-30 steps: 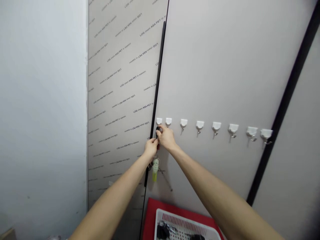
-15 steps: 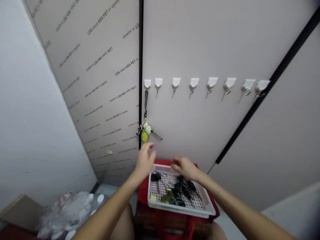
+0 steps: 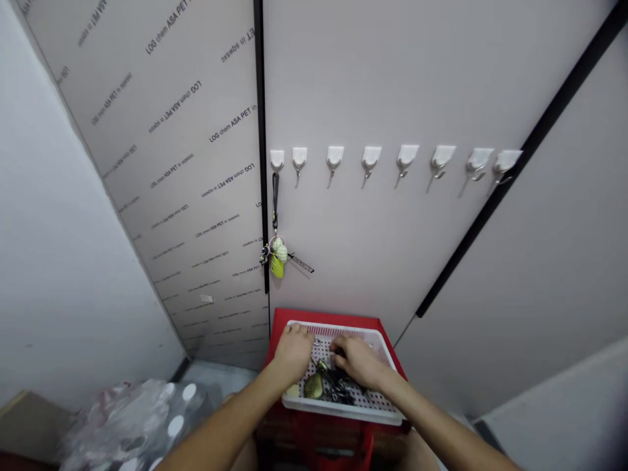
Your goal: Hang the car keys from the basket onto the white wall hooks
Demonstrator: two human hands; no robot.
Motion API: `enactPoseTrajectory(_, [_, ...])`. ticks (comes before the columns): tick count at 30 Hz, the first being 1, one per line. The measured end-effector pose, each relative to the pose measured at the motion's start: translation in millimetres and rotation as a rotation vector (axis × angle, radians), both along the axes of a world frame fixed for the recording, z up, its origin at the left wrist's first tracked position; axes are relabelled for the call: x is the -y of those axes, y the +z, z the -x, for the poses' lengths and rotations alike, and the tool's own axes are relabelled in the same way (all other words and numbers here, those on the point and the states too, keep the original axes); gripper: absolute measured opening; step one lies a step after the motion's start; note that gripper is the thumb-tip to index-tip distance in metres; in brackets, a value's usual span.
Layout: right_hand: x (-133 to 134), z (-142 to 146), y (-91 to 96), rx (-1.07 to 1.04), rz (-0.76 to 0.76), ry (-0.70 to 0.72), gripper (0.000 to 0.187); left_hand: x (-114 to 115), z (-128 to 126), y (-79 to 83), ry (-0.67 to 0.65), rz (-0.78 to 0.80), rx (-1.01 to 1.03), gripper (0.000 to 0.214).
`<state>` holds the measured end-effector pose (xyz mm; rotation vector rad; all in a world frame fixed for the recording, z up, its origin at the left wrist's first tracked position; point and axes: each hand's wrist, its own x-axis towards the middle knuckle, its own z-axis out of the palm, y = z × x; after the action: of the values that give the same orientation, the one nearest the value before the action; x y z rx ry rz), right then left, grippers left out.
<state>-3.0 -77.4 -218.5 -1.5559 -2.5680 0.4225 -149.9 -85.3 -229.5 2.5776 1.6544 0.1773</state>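
Right in the thick of it: a tangle of dark car keys (image 3: 338, 386) lies in a white perforated plastic tray (image 3: 338, 413), with an olive-green fob (image 3: 313, 386) just beside them and a small pale tag (image 3: 292, 390) near the tray's left edge. The right hand (image 3: 358, 361) is bent over the keys, fingers together and pointing down, right at the bunch. Is it pinching one? The knuckles hide that, so I can't tell. The left hand (image 3: 293, 353) is curled down at the tray's left side, fingers close together, and whatever lies under it is hidden, so no call on a grip there either.

The tray sits on a red stand (image 3: 324, 320), close against the far wall. Up on that wall runs a row of eight white adhesive hooks (image 3: 371, 157). From the leftmost hook (image 3: 277, 158), a black strap (image 3: 275, 193) carries a key bundle with green and white charms (image 3: 277, 258), well above the hands. To the left of the hooks, a black strip (image 3: 260, 98) edges a panel printed with "LOG chem ASA PET" (image 3: 196, 163). Down on the near left, there's a crumpled plastic bag (image 3: 132, 418) beside a cardboard piece (image 3: 24, 418).
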Motion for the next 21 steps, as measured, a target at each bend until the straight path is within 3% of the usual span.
enactPoseTrajectory(6, [-12.0,24.9,-19.9,-0.049,-0.030,-0.030,0.035,-4.0,2.8,-4.4,0.089,-0.007,-0.039,0.028])
enactPoseTrajectory(14, [-14.0,24.5,-23.6,-0.105,-0.004,-0.020,0.035,1.1,10.7,-5.0,0.088,-0.030,0.319,0.023])
enactPoseTrajectory(21, [-9.8,29.9,-18.2,-0.068,-0.026,0.025,0.027,4.5,11.3,-4.9,-0.111,0.046,0.559,0.028])
